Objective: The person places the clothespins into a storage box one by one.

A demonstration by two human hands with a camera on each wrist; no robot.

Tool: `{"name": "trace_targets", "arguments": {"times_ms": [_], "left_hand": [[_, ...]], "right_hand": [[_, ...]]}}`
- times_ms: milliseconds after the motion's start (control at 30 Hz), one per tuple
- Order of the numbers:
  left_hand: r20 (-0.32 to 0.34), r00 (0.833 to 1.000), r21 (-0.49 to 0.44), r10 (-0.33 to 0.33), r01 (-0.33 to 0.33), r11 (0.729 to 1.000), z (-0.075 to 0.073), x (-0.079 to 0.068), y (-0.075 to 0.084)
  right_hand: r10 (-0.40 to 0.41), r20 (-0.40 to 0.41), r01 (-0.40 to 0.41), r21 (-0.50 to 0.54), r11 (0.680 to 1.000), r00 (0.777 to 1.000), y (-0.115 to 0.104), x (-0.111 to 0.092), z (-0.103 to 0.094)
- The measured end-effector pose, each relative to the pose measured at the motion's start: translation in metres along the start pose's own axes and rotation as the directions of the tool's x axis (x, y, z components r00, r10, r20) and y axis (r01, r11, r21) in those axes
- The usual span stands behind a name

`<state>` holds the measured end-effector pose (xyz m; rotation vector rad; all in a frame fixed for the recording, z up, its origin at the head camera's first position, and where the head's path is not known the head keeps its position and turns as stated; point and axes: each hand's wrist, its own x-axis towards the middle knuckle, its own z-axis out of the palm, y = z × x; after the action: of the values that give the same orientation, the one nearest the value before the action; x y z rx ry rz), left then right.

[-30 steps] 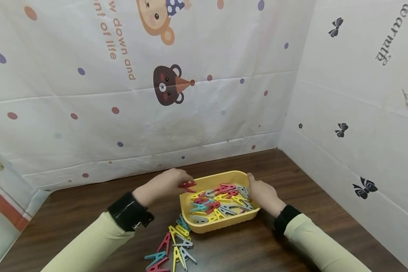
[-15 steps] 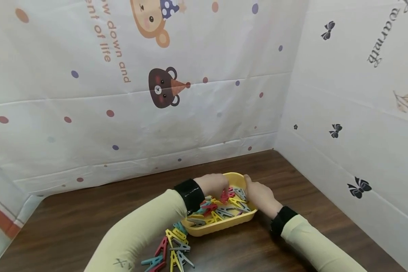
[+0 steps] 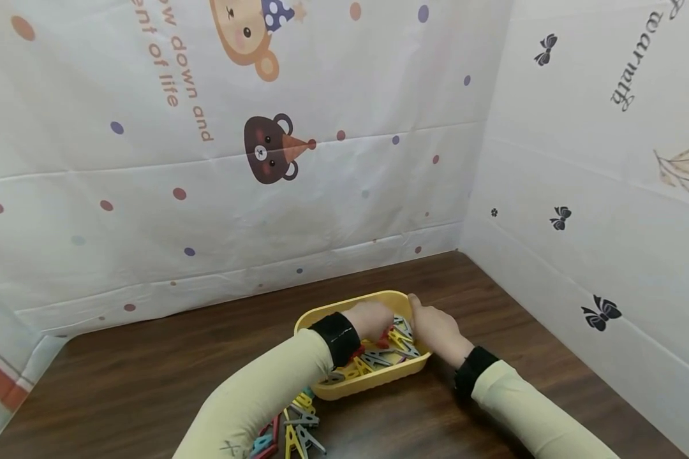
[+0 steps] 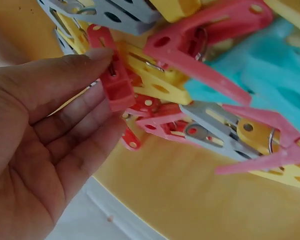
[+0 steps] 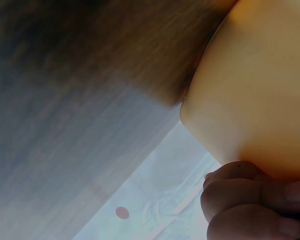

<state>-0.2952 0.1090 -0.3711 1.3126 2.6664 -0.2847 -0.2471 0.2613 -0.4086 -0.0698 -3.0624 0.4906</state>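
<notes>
A yellow plastic basket (image 3: 373,384) stands on the table with several red, yellow, grey and blue clothespins inside. My left hand (image 3: 370,320) reaches down into it and hides part of the pile. In the left wrist view, the thumb and fingers of that hand pinch a red clothespin (image 4: 115,82) right beside the others. A teal clothespin (image 4: 285,70) lies to the right in that view. My right hand (image 3: 439,331) grips the basket's right end, thumb at the rim; in the right wrist view its curled fingers (image 5: 240,192) lie against the outer wall.
Several loose clothespins (image 3: 301,437) lie on the brown wooden table (image 3: 149,376) in front of the basket's left end, partly covered by the left sleeve. A white printed sheet (image 3: 321,210) hangs behind the table, and another wall (image 3: 597,191) rises at the right.
My left hand has moved right from the basket's left rim, with a red clothespin in its fingers, and down into the basket. The right hand keeps its grip. The head view has shifted slightly.
</notes>
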Motion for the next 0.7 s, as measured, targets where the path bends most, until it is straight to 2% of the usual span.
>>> {"name": "trace_targets", "arguments": {"times_ms": [133, 333, 533, 600, 700], "left_hand": [[-0.032, 0.999, 0.015, 0.021, -0.021, 1.000, 0.003, 0.006, 0.002], [-0.092, 0.994, -0.059, 0.067, -0.072, 0.996, 0.013, 0.013, 0.003], [-0.139, 0.989, -0.042, 0.054, -0.060, 0.997, 0.019, 0.017, 0.007], [-0.135, 0.989, -0.068, 0.052, -0.062, 0.996, 0.019, 0.017, 0.005], [-0.122, 0.991, -0.153, 0.062, -0.081, 0.985, 0.014, 0.012, 0.000]], "right_hand": [[-0.011, -0.006, 0.011, -0.004, 1.000, 1.000, -0.001, -0.001, -0.001], [-0.021, -0.005, 0.021, -0.016, 1.000, 1.000, 0.000, -0.003, 0.001], [-0.019, -0.018, 0.019, -0.006, 1.000, 1.000, 0.000, -0.004, 0.002], [-0.020, -0.027, 0.019, -0.008, 1.000, 0.999, -0.001, -0.004, 0.001], [-0.014, -0.033, 0.013, -0.009, 1.000, 0.999, -0.002, -0.004, 0.000]]}}
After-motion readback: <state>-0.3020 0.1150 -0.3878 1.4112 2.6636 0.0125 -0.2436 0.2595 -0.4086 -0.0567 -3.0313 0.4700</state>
